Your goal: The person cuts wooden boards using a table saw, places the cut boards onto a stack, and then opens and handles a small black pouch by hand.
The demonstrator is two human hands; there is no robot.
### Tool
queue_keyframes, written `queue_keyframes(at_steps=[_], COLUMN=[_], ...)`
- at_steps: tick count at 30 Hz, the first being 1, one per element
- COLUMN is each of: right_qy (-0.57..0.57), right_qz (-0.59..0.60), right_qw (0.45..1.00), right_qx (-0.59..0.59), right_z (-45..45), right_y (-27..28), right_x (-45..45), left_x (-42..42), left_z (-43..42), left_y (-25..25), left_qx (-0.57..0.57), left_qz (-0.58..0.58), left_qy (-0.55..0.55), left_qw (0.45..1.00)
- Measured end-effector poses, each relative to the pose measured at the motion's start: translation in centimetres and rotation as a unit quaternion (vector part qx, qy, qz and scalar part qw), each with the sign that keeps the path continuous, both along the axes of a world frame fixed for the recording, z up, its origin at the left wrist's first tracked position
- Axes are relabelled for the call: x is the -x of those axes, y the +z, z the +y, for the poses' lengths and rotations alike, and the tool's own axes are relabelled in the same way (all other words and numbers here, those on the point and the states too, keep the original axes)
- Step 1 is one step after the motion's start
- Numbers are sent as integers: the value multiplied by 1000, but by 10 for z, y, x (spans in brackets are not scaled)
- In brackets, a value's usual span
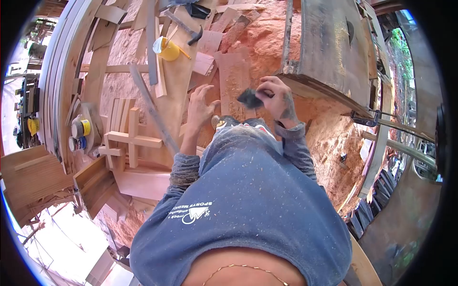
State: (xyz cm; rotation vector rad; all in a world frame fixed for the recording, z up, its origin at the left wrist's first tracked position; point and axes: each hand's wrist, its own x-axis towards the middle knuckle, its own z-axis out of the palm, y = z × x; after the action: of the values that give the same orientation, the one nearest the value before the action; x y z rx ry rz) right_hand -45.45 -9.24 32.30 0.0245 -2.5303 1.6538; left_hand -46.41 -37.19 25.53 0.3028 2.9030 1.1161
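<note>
My right hand point(275, 97) pinches a small, dark grey, soft-edged piece point(250, 98) between thumb and fingers. It looks like a scrap of cloth or sandpaper; I cannot tell which. My left hand point(201, 106) is raised in front of my body with its fingers curved and apart, holding nothing. Below the hands, a flat board point(233, 71) lies on the reddish, sawdust-strewn ground. Left of my left hand runs a long pale plank point(174, 90).
On the plank stand a yellow cup point(169, 50) and a hammer point(189, 29). A crossed wooden piece point(133, 138) and a grey strip point(151, 107) are at left, near several jars point(80, 127). A large wooden slab point(329, 47) and a bar clamp point(369, 118) are at right.
</note>
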Motion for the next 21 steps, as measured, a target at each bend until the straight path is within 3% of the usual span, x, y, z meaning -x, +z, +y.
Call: queue_keyframes(at_steps=[2,3,5,6,7,10,14,16,18,19,20,21], right_qy=[110,173,106,71,68,75,29,-29,-59,-59,-58,-44], right_qz=[-20,-79,22,70,128,-2,6,-26,-57,-68,-80,-100], right_qw=[991,959,989,962,934,997,999,992,983,982,981,980], right_qx=[70,210,-99,-253,-328,6,33,119,166,167,169,164], right_z=[15,26,36,39,40,36,49,47,49,58,67,74], right_y=[13,22,24,26,35,28,5,10,7,-1,-10,-20], right_x=[-1,3,10,9,8,3,-10,-18,-30,-36,-42,-50], left_x=[6,6,9,12,15,15,20,19,25,33,35,34], left_z=[8,19,45,60,73,107,118,117,111,104,97,96], left_y=[22,36,54,59,64,82,58,37,29,28,29,30], left_qx=[-141,-217,-336,-380,-421,-356,-279,-370,-465,-610,-619,-482], left_qz=[-89,-103,-125,-133,-139,-174,-217,-241,-198,-302,-301,-214], left_qy=[-67,-96,-157,-188,-218,-235,-208,-89,52,134,141,128], left_qw=[984,966,920,896,870,887,912,893,861,720,712,840])
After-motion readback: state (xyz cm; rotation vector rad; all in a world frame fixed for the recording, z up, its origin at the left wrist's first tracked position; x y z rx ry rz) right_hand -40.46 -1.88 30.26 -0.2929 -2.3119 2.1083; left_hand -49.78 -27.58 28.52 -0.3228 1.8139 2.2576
